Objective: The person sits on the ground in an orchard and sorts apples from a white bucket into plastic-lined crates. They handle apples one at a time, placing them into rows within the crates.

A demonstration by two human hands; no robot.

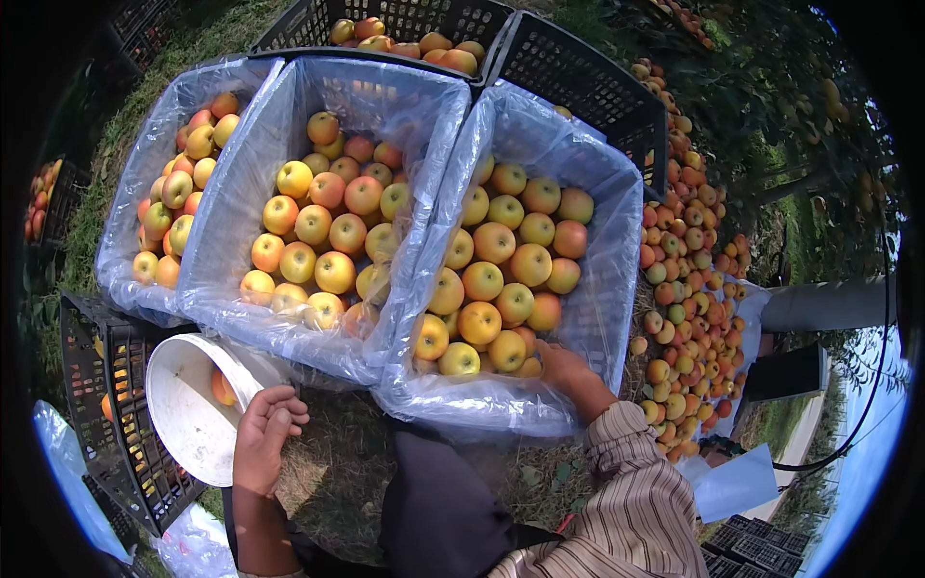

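Note:
My right hand (567,372) reaches into the right plastic-lined crate (607,224), at the near right edge of its layer of yellow-red apples (495,282). Its fingers are partly hidden beside an apple (530,367); whether they grip it I cannot tell. In front of the rim of a tilted white bucket (191,412), my left hand (271,430) is loosely curled with nothing visible in it. An apple (222,388) shows inside the bucket. The middle lined crate (231,217) and the left lined crate (144,188) also hold apples.
Black plastic crates (578,72) stand behind the lined ones, one with apples (405,47). Another black crate (144,426) sits under the bucket's left side. A long heap of apples (690,289) lies at the right, near a grey post (827,303) and a black hose (867,412).

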